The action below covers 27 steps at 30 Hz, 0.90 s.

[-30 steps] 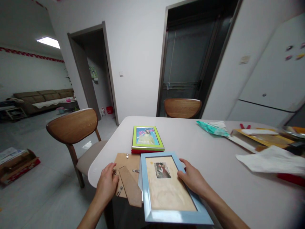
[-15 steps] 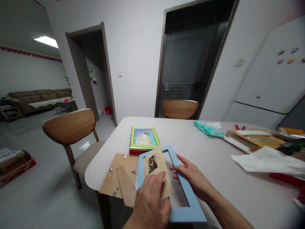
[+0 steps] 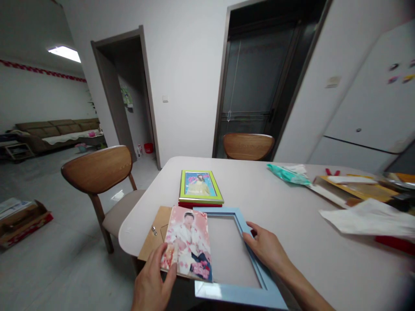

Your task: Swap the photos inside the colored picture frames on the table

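Observation:
My left hand (image 3: 152, 278) pinches the lower left corner of a pink photo print (image 3: 191, 246) between thumb and fingers. A smaller picture (image 3: 170, 255) lies against that print near my fingertips. The print overlaps the left side of an empty blue picture frame (image 3: 233, 296), whose opening shows the tabletop. My right hand (image 3: 269, 248) grips the right side of this frame, fingers partly hidden. Under the print, a brown backing board (image 3: 147, 247) with metal clips is mostly covered. Just beyond stands a small stack with a lime-green framed picture (image 3: 202, 200) on top.
The white table (image 3: 259, 190) carries a teal plastic wrapper (image 3: 288, 175), white paper (image 3: 359, 218) and opened packaging (image 3: 353, 190) on its right. A wooden chair (image 3: 100, 172) stands at the left, another chair (image 3: 249, 147) at the far side.
The print in my left hand has turned to its pink picture side and moved left, off the frame's opening. My right hand keeps hold of the frame, which has shifted slightly.

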Available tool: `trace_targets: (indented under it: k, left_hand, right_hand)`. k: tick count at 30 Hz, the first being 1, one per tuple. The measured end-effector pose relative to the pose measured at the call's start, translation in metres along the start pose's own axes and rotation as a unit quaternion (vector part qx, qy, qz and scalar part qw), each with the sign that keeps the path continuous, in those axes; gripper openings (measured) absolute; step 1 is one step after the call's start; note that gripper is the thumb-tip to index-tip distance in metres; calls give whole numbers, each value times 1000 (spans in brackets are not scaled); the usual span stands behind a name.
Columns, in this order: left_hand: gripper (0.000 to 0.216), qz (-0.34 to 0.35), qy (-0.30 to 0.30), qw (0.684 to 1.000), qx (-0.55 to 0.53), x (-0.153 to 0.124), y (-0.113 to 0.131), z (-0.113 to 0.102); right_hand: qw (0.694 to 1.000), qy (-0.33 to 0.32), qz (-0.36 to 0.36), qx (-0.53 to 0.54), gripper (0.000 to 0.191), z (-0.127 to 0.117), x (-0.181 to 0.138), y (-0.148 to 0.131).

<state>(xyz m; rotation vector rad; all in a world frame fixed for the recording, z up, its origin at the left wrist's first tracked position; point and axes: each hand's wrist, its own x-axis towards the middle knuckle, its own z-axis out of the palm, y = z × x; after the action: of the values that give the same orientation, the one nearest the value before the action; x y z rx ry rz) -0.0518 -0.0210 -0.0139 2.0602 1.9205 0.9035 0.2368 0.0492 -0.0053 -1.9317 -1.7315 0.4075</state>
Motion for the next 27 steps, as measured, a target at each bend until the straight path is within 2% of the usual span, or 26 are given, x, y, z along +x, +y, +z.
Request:
trace_targets:
  k: [5,8,11,14,18,21,24,27]
  left_hand:
    - [35,29,-11,996,80,-3,1,-4]
    - [36,70,-4,993,95,-3,2,-3]
    - [40,138,-10,987,85,-1,5,1]
    - [49,197,-46,976,85,1,13,4]
    - [60,213,-117,965,99,3,27,9]
    - [63,207,-138,964,99,4,33,14]
    - [65,212,-110,969,69,7,32,20]
    - [62,225,-35,974,-19,13,31,17]
  right_hand:
    - [998,9,-4,-69,41,2,0,4]
    - [997,35,-30,-66,40,0,-3,-2]
    - [996,44,-71,3,39,-2,-7,-17]
    - [990,-29,-59,126,41,5,-11,-36]
    - [944,-164,14,287,55,30,-13,-55]
    - [899,-219,19,378,60,44,-15,-69]
    - [860,-188,5,475,61,39,-20,-87]
    - [826,-148,-21,543,60,23,-26,-105]
